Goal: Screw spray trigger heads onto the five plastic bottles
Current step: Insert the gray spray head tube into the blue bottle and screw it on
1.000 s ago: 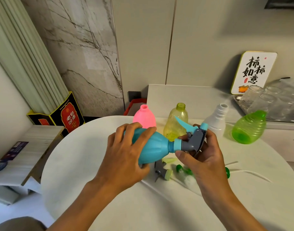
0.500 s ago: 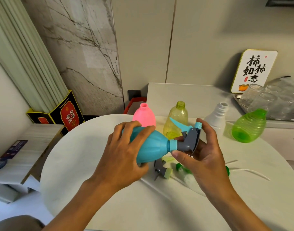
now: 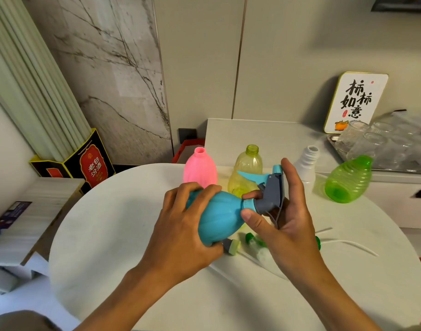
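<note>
A blue bottle [image 3: 222, 217] lies sideways in the air over the round white table [image 3: 109, 235], gripped around its body by my left hand [image 3: 185, 232]. A grey and blue spray trigger head [image 3: 270, 193] sits on its neck. My right hand [image 3: 283, 218] cups that head, thumb and forefinger pinching the blue collar. Behind stand a pink bottle [image 3: 200, 169], a yellow bottle [image 3: 246, 173] and a white bottle [image 3: 306, 167], all with bare necks. A green bottle [image 3: 348, 181] lies tilted at the right. Loose trigger heads [image 3: 232, 246] with white tubes [image 3: 348, 243] lie under my hands.
A sign with black characters [image 3: 355, 102] leans on the wall over a side counter [image 3: 264, 137]. Clear glasses on a tray [image 3: 383, 144] stand at the far right. A dark box [image 3: 90, 163] and a low wooden shelf [image 3: 37, 211] are at the left.
The blue bottle's head has turned so the trigger stands more upright. My right hand has opened its fingers behind the head and shifted its grip to the collar.
</note>
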The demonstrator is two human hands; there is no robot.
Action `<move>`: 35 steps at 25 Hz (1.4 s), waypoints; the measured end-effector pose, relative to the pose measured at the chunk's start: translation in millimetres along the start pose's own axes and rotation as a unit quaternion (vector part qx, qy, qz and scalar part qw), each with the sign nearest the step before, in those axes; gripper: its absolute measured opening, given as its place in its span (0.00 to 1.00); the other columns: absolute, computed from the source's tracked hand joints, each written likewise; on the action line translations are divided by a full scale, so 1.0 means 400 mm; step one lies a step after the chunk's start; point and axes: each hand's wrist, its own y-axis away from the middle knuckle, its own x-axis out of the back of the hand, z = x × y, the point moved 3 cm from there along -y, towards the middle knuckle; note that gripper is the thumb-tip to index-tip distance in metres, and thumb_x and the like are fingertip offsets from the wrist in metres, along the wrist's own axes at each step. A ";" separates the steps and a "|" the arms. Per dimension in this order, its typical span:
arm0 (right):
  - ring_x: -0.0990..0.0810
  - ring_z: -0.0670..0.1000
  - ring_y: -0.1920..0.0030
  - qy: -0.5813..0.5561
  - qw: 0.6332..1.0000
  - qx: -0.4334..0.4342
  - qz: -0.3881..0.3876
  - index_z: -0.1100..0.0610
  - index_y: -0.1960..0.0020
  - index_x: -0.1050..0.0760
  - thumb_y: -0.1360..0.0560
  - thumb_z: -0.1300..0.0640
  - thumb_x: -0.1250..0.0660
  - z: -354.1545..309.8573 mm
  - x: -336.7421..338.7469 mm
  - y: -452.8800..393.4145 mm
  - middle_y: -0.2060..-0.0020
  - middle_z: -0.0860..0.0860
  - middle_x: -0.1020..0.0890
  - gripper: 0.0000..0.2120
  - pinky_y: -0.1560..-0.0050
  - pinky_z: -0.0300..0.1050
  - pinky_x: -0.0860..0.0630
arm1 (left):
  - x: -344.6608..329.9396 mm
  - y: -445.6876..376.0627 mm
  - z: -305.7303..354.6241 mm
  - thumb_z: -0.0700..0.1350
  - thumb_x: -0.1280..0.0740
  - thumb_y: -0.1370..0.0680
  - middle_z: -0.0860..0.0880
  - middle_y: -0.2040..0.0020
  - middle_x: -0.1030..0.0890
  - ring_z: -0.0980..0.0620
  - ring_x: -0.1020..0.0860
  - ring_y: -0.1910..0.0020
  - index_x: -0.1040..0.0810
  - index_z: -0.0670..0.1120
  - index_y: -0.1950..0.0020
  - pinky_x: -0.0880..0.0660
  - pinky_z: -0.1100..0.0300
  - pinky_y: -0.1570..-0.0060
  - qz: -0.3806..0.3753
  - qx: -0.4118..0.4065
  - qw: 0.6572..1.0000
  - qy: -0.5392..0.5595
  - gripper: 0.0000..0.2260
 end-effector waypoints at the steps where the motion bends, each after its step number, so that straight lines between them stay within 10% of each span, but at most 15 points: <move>1: 0.19 0.53 0.38 -0.004 1.000 -0.002 0.018 0.34 0.25 0.42 0.35 0.53 0.22 -0.002 0.000 -0.003 0.35 0.59 0.23 0.46 0.44 0.41 0.21 | -0.003 0.002 0.003 0.58 0.25 0.40 0.55 0.36 0.32 0.53 0.34 0.41 0.34 0.59 0.30 0.27 0.63 0.51 -0.005 0.008 1.000 0.006 0.40; 6: 0.14 0.52 0.49 -0.038 0.997 -0.013 0.067 0.36 0.30 0.34 0.35 0.53 0.20 0.006 -0.006 -0.030 0.49 0.52 0.13 0.40 0.52 0.41 0.19 | -0.035 0.012 0.031 0.60 0.23 0.44 0.64 0.44 0.25 0.61 0.24 0.47 0.33 0.70 0.39 0.23 0.64 0.53 -0.082 0.130 0.967 0.204 0.36; 10: 0.16 0.55 0.44 -0.113 0.989 -0.088 -0.045 0.45 0.32 0.27 0.30 0.57 0.25 0.000 0.017 -0.056 0.48 0.57 0.13 0.28 0.49 0.43 0.20 | -0.065 0.021 0.050 0.53 0.19 0.42 0.59 0.48 0.16 0.58 0.17 0.50 0.23 0.67 0.44 0.18 0.59 0.54 -0.198 0.230 0.851 0.429 0.29; 15: 0.20 0.59 0.38 -0.180 0.958 -0.160 -0.154 0.52 0.31 0.25 0.27 0.57 0.27 -0.009 0.051 -0.062 0.39 0.61 0.18 0.24 0.41 0.48 0.23 | -0.059 0.021 0.057 0.52 0.21 0.40 0.52 0.47 0.14 0.52 0.16 0.47 0.19 0.61 0.44 0.19 0.51 0.46 -0.249 0.251 0.791 0.500 0.25; 23: 0.15 0.53 0.57 -0.198 0.953 -0.228 -0.042 0.54 0.39 0.23 0.39 0.65 0.21 0.009 0.030 -0.051 0.56 0.58 0.19 0.30 0.57 0.43 0.19 | -0.049 0.024 0.053 0.52 0.20 0.39 0.57 0.47 0.16 0.56 0.17 0.49 0.22 0.66 0.44 0.18 0.59 0.54 -0.222 0.219 0.823 0.475 0.26; 35: 0.14 0.53 0.49 -0.233 0.947 -0.204 0.086 0.48 0.33 0.29 0.41 0.60 0.20 0.015 0.007 -0.029 0.50 0.56 0.13 0.39 0.53 0.45 0.18 | -0.058 0.014 0.055 0.56 0.20 0.41 0.60 0.49 0.17 0.59 0.18 0.51 0.24 0.67 0.43 0.17 0.56 0.54 -0.154 0.228 0.846 0.456 0.29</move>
